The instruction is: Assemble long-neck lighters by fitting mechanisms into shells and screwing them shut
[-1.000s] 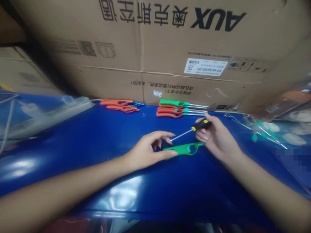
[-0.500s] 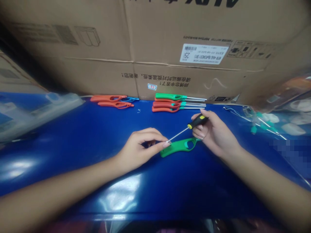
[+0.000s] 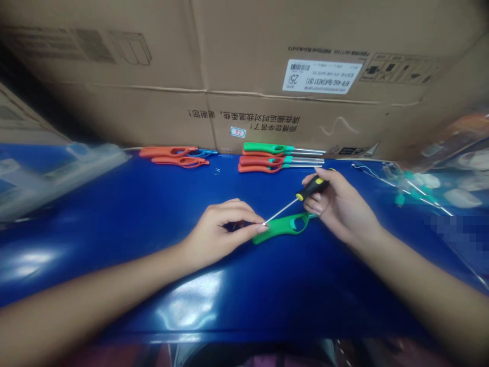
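Note:
A screwdriver (image 3: 312,187) with a black and yellow handle is gripped in my right hand (image 3: 346,211), its metal shaft slanting down to the left. My left hand (image 3: 223,232) pinches thumb and forefinger together right at the shaft's tip. Whatever is between those fingertips is too small or hidden to make out. Below them a green long-nosed lighter (image 3: 280,228) lies on the blue table, its handle end partly covered by my left thumb. Its metal tube runs off to the right behind my right fingers.
Beyond my hands, several red and green lighters (image 3: 263,161) with metal tubes lie stacked against a big cardboard box (image 3: 160,117). Orange casings (image 3: 179,161) are to their left, beside tiny pins (image 3: 217,172). Plastic bags of parts (image 3: 454,188) lie right; clear plastic (image 3: 95,163) left.
The view has shifted slightly. Both hands keep nearly the same pose, with the screwdriver tip still at the left fingertips over the green lighter.

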A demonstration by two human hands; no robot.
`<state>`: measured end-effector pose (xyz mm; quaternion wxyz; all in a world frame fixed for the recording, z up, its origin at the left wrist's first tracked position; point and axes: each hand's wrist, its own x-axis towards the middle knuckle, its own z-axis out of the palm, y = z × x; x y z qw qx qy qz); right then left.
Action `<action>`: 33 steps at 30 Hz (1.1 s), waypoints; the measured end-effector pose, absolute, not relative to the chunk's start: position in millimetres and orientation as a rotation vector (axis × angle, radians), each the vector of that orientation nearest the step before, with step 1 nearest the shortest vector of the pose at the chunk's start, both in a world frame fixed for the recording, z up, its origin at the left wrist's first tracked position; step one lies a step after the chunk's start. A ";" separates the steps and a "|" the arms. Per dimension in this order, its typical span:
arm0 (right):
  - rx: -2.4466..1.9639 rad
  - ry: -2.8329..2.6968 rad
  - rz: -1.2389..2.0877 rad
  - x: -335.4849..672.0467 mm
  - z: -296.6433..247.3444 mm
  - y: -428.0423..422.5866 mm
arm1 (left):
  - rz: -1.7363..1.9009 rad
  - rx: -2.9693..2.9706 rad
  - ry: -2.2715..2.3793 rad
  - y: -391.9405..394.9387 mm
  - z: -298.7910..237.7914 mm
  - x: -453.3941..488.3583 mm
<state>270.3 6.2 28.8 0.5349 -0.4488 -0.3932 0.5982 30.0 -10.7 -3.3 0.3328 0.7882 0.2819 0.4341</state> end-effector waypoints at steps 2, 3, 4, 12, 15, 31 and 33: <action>-1.065 -0.934 1.416 270.0 29.1 6.0 | 1.135 2.065 0.725 -10.7 -3.4 30.1; -1.066 -0.933 1.415 269.8 29.2 5.9 | 1.133 2.070 0.718 -10.8 -3.4 30.0; -1.067 -0.934 1.412 269.6 29.3 5.8 | 1.129 2.077 0.711 -10.8 -3.3 30.0; -1.071 -0.939 1.393 269.4 29.4 4.0 | 1.091 2.116 0.681 -10.0 -3.5 30.0; -1.070 -0.935 1.387 269.1 29.7 4.1 | 1.093 2.117 0.687 -10.3 -3.6 30.0; -1.027 -0.939 1.354 267.1 28.5 3.7 | 1.107 2.166 0.625 -7.6 -5.5 29.0; -1.032 -0.947 1.336 266.8 28.8 3.0 | 1.105 2.173 0.621 -7.6 -5.7 29.2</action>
